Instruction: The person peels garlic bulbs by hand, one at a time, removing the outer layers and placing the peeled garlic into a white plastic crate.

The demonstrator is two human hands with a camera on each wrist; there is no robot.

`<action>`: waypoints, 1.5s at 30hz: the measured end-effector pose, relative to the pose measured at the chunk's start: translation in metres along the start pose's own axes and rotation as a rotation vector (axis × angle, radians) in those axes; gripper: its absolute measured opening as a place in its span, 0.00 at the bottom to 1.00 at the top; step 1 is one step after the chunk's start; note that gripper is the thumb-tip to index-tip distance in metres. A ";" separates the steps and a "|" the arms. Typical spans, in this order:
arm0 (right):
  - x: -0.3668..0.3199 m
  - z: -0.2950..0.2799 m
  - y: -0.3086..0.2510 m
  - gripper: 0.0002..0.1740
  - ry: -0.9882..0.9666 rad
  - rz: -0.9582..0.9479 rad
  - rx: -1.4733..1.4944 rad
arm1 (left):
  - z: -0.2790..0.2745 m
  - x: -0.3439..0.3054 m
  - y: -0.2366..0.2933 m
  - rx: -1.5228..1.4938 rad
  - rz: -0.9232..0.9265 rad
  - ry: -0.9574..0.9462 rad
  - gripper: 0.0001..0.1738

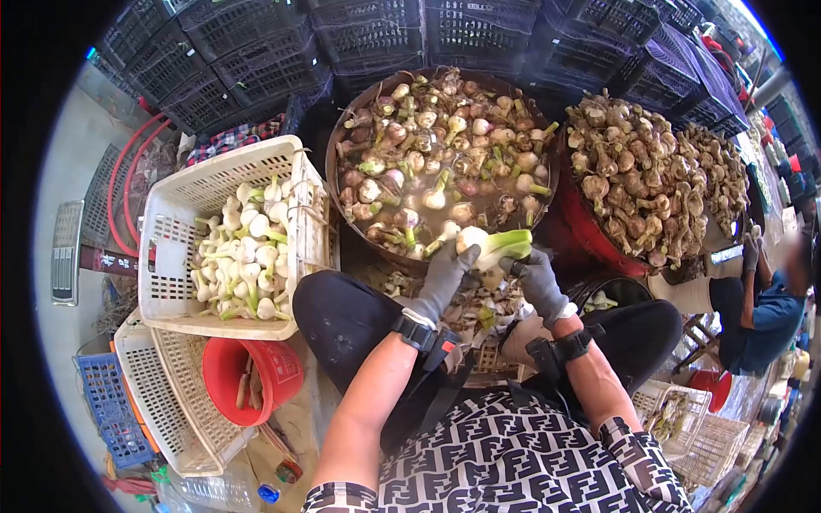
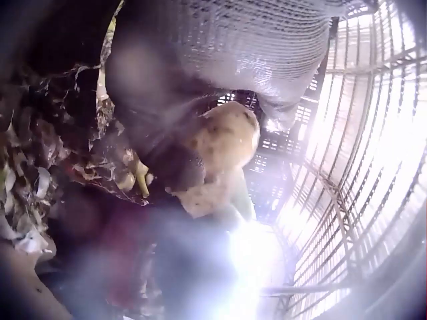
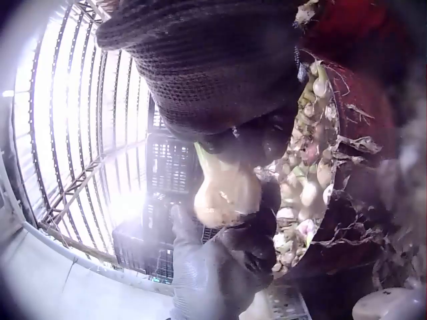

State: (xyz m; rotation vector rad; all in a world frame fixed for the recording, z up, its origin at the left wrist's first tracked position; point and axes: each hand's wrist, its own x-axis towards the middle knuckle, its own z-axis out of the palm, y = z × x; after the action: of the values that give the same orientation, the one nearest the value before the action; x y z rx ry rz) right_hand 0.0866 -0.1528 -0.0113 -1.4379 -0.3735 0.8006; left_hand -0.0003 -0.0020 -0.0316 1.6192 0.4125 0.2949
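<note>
Both hands wear grey knit gloves and meet over the near rim of a round tub point(image 1: 333, 184) filled with garlic bulbs and murky water. Between them is a pale, peeled garlic bulb point(image 1: 475, 242) with a thick green stem. My left hand point(image 1: 446, 275) grips it at the rounded end. On the stem side, my right hand point(image 1: 539, 282) pinches it below the cut green end. In the left wrist view, the bulb point(image 2: 223, 137) shows under the wet glove, partly covered by fingers. The right wrist view has the bulb point(image 3: 228, 193) between both gloves, its stem running up into the right one.
At left, a white crate point(image 1: 218, 325) holds peeled garlic, with a red bucket point(image 1: 278, 376) below it. To the right, a red tub point(image 1: 590, 227) is heaped with brown, unpeeled garlic. Black crates point(image 1: 368, 34) are stacked behind. Another person point(image 1: 770, 316) sits at far right. Peelings point(image 1: 479, 312) lie between the knees.
</note>
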 end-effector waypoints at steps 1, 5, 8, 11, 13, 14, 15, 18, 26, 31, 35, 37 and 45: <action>-0.001 -0.003 0.001 0.10 0.000 0.001 0.001 | -0.002 -0.005 0.012 -0.175 -0.159 -0.018 0.30; -0.009 -0.007 0.004 0.11 -0.009 0.031 0.219 | -0.010 -0.001 0.016 -1.010 -0.538 -0.319 0.31; -0.009 -0.008 0.003 0.12 -0.018 -0.067 0.254 | -0.013 0.001 0.025 -0.874 -0.600 -0.328 0.29; -0.009 -0.004 -0.008 0.07 0.104 0.063 0.574 | -0.007 0.005 -0.006 -0.029 0.002 0.168 0.23; -0.010 -0.003 -0.013 0.08 0.080 -0.096 0.125 | -0.005 0.000 0.017 0.219 0.061 0.151 0.21; -0.010 -0.003 -0.013 0.08 0.081 -0.095 0.127 | -0.005 -0.001 0.026 0.469 0.125 0.131 0.19; -0.011 -0.004 -0.013 0.08 0.033 -0.088 -0.058 | -0.003 -0.001 0.021 0.411 0.029 0.131 0.18; -0.007 -0.009 -0.009 0.09 0.010 -0.083 -0.247 | -0.006 -0.002 0.011 0.336 -0.158 0.092 0.17; 0.010 -0.073 0.037 0.12 0.357 0.165 -0.798 | -0.008 -0.006 0.031 -0.293 0.060 -0.370 0.11; -0.001 -0.065 0.048 0.13 0.087 0.336 -1.334 | -0.016 -0.004 0.042 -0.556 0.040 -0.068 0.11; -0.007 -0.054 0.022 0.28 -0.267 0.682 -1.560 | -0.023 0.006 0.014 -0.536 -0.081 0.290 0.11; -0.007 -0.041 -0.005 0.32 -0.136 0.451 -1.511 | -0.021 0.007 0.006 -0.460 -0.144 0.386 0.10; 0.005 -0.041 -0.026 0.32 -0.161 0.091 -0.506 | 0.008 -0.006 0.021 -0.591 -0.294 -0.191 0.16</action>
State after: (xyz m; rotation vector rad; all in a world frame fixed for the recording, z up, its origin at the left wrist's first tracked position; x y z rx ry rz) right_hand 0.1244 -0.1780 0.0074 -1.8747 -0.6725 0.9402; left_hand -0.0005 -0.0127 -0.0115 0.9813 0.3668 0.0275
